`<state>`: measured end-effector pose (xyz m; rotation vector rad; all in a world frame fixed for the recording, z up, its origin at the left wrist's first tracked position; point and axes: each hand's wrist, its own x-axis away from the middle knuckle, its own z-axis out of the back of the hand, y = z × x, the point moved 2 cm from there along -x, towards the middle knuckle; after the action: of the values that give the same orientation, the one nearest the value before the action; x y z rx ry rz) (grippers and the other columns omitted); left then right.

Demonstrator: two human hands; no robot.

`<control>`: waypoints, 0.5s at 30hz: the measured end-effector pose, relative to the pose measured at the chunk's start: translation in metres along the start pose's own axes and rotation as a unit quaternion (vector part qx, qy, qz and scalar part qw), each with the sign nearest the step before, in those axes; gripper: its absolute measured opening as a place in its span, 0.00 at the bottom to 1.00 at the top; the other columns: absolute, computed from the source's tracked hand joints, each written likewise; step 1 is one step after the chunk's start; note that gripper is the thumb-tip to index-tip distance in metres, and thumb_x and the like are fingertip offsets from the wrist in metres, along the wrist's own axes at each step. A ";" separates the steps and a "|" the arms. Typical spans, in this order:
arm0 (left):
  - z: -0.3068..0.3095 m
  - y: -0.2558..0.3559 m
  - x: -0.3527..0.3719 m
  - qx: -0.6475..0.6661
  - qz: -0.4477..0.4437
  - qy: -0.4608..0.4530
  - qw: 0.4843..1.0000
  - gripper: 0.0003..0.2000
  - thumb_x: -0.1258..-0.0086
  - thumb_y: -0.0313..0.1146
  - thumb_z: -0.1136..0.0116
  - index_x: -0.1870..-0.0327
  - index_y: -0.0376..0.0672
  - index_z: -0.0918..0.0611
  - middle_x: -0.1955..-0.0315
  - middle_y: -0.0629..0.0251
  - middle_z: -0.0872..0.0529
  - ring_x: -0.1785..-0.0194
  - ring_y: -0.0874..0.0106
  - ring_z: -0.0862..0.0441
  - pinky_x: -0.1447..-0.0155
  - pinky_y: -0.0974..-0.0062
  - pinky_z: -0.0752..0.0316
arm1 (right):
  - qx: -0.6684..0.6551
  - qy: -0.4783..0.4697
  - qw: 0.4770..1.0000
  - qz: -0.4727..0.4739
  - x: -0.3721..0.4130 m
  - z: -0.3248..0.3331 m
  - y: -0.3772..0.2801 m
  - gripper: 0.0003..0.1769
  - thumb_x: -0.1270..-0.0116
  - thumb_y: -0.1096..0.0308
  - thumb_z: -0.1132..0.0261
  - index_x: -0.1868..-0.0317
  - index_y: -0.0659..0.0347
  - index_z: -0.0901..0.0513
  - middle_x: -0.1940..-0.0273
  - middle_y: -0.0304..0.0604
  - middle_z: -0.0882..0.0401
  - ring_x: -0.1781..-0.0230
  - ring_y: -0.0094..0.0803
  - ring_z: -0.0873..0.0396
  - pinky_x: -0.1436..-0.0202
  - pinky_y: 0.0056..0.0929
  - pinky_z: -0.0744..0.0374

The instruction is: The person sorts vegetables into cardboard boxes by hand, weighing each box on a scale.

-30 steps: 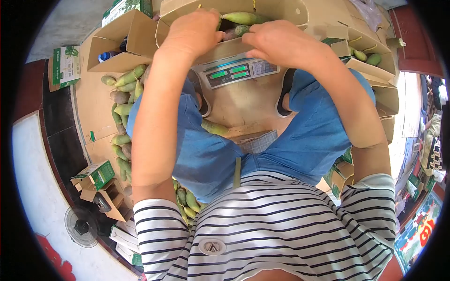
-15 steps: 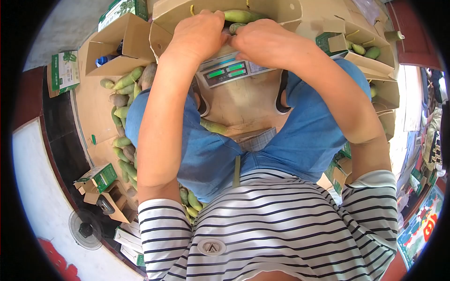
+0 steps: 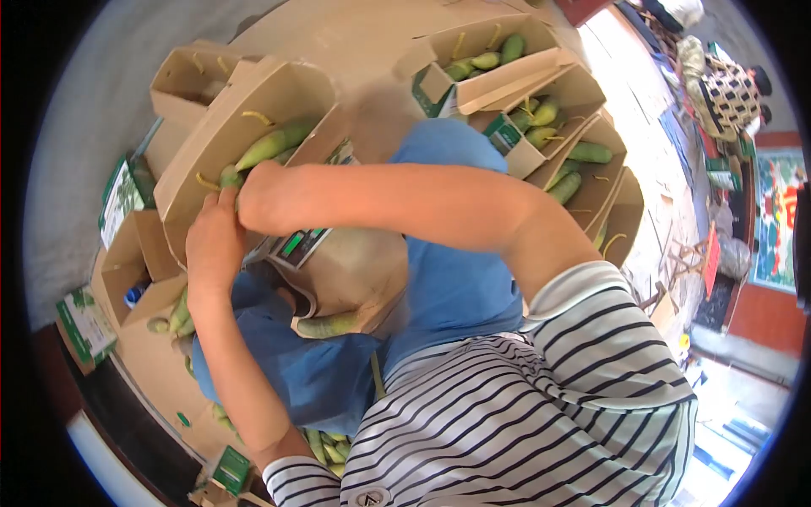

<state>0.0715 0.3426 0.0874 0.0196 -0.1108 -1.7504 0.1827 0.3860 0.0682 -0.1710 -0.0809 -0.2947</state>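
Note:
Both hands meet at the near edge of an open cardboard box (image 3: 198,144) holding long green vegetables (image 3: 274,144). My left hand (image 3: 214,241) has its fingers bent against a small green vegetable (image 3: 231,176) at the box's near side; its grip is partly hidden. Just right of it, my right hand (image 3: 266,198) is curled with its fingertips out of sight, so what it holds cannot be made out. Below the hands, a scale with a lit green display (image 3: 293,244) shows partly under the box.
Open boxes with green vegetables (image 3: 541,114) stand at the upper right. A smaller box (image 3: 135,266) with a blue item is at the left. One vegetable (image 3: 328,325) lies between my legs, and more (image 3: 325,448) lie below my left leg. A red stool (image 3: 712,253) stands far right.
The view has turned, so the box and hands now appear farther left and the boxes on the right show more fully. Both hands remain close together at the box.

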 end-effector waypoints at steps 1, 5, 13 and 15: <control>-0.001 0.000 0.001 -0.008 -0.012 0.008 1.000 0.13 0.39 0.24 0.49 0.53 0.39 0.25 0.61 0.49 0.22 0.56 0.50 0.23 0.55 0.56 0.27 | 0.001 -0.010 1.000 -0.009 -0.003 -0.002 0.001 0.06 0.50 0.70 0.36 0.71 0.54 0.14 0.70 0.40 0.16 0.67 0.35 0.18 0.72 0.36 0.22; 0.006 0.006 0.004 0.012 -0.004 -0.012 1.000 0.12 0.39 0.24 0.51 0.54 0.39 0.23 0.60 0.51 0.22 0.56 0.50 0.23 0.55 0.56 0.28 | -0.004 -0.066 0.996 -0.055 -0.023 -0.002 0.000 0.09 0.48 0.67 0.34 0.65 0.50 0.14 0.64 0.35 0.15 0.62 0.32 0.18 0.67 0.37 0.20; 0.006 -0.005 0.008 -0.010 0.044 -0.026 0.999 0.09 0.37 0.26 0.51 0.57 0.38 0.23 0.60 0.49 0.21 0.55 0.49 0.23 0.54 0.56 0.28 | 0.003 -0.133 0.985 -0.112 -0.052 -0.005 -0.004 0.15 0.46 0.61 0.32 0.56 0.48 0.15 0.59 0.34 0.16 0.58 0.35 0.18 0.62 0.41 0.20; 0.000 -0.010 0.007 -0.005 0.036 -0.026 0.999 0.08 0.37 0.27 0.51 0.58 0.37 0.23 0.60 0.48 0.22 0.56 0.48 0.23 0.55 0.55 0.28 | 0.007 -0.135 0.986 -0.101 -0.056 -0.009 -0.003 0.14 0.45 0.61 0.34 0.57 0.48 0.14 0.59 0.37 0.16 0.59 0.36 0.18 0.63 0.43 0.20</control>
<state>0.0600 0.3375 0.0871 -0.0371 -0.1389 -1.6790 0.1285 0.3973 0.0542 -0.1889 -0.3710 -0.4712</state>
